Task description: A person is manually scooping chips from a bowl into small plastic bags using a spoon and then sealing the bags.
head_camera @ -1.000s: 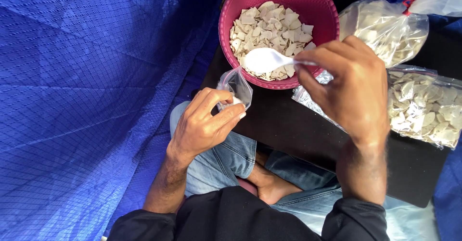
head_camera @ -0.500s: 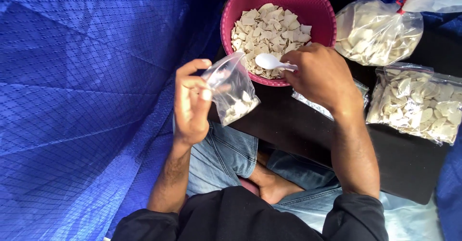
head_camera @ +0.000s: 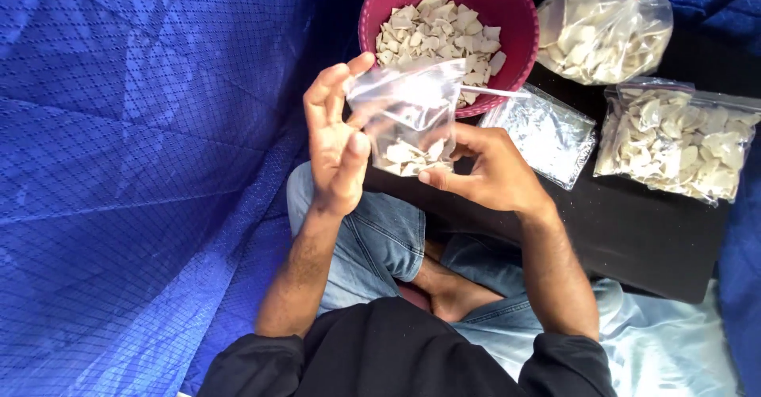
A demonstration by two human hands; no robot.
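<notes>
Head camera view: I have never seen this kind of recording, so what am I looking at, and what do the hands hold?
There is no machine here: a seated person wears a camera on the head, looking down at their own hands and lap. The left hand and right hand together hold a small clear plastic bag, partly filled with pale flat chips. A thin white plastic spoon handle sticks out beside the bag. Ahead, on a black board, stand a round pink plastic bowl of the same chips, a flat empty clear bag, and two filled clear bags. Blue tarpaulin surrounds everything.
</notes>
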